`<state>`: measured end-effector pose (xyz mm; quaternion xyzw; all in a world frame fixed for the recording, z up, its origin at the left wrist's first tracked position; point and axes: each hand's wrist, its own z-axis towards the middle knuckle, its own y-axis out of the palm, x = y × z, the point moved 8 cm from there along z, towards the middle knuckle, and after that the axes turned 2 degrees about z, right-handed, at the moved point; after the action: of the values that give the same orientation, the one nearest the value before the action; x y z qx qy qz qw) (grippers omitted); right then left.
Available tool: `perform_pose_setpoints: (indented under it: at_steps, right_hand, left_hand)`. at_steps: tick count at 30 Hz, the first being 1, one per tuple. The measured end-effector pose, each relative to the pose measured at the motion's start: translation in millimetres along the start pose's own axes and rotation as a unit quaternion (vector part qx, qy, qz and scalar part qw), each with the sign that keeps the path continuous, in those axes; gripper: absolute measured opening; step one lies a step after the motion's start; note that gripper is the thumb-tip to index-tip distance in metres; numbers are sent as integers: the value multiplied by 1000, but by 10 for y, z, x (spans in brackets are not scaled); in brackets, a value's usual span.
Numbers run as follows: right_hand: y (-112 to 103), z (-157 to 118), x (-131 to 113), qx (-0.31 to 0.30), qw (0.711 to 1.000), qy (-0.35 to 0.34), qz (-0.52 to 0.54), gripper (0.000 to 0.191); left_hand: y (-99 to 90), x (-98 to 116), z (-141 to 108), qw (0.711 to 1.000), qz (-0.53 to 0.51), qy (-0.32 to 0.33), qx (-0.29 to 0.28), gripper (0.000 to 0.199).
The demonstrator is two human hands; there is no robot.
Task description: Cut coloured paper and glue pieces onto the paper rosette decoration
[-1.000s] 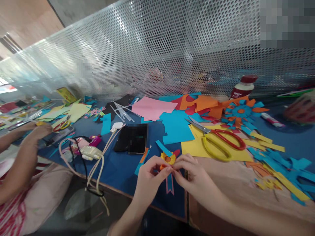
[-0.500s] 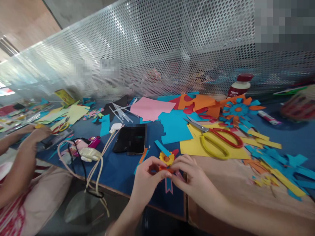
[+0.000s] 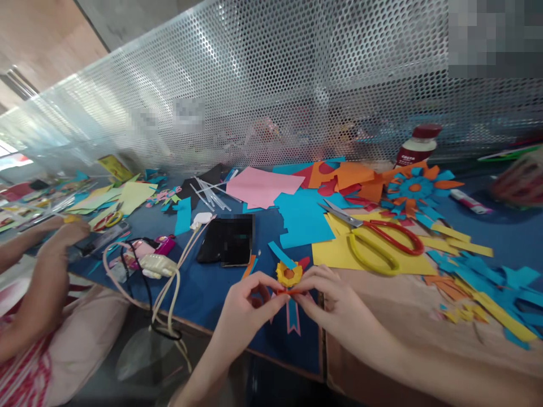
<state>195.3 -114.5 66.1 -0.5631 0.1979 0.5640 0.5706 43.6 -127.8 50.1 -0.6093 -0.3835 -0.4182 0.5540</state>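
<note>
Both my hands pinch a small orange paper piece (image 3: 289,292) between thumb and fingertips, my left hand (image 3: 251,302) at one end and my right hand (image 3: 328,297) at the other. Just beyond my fingertips lies a yellow paper flower (image 3: 289,275) with an orange centre. A blue paper strip (image 3: 281,254) and a red paper piece (image 3: 304,262) stick out behind it. Below my fingers shows a blue ribbon tail with a pink border (image 3: 293,317), its end notched. My fingers hide part of the orange piece.
Scissors with red and yellow handles (image 3: 373,240) lie on yellow paper (image 3: 322,254). A black phone (image 3: 237,240) and tangled cables (image 3: 169,282) are left. Blue and yellow scraps (image 3: 483,277) lie right, near a blue-orange paper flower (image 3: 413,188). Another person's hands (image 3: 72,229) work far left.
My hands have shifted slightly apart, so more of the yellow flower and orange piece shows. The orange piece stays pinched. The view has moved a little.
</note>
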Motion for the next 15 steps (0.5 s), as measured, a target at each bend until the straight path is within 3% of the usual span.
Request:
perform_pose_setpoints:
  at_steps: [11,15]
  right_hand:
    - [-16,15,21,10,999,22,36,12]
    - [-22,27,33,10,1000,17,23,12]
  left_hand:
    - [9,-6,2,1000,12,1,6,25]
    - [12,64,-13,999,39,32,3,20]
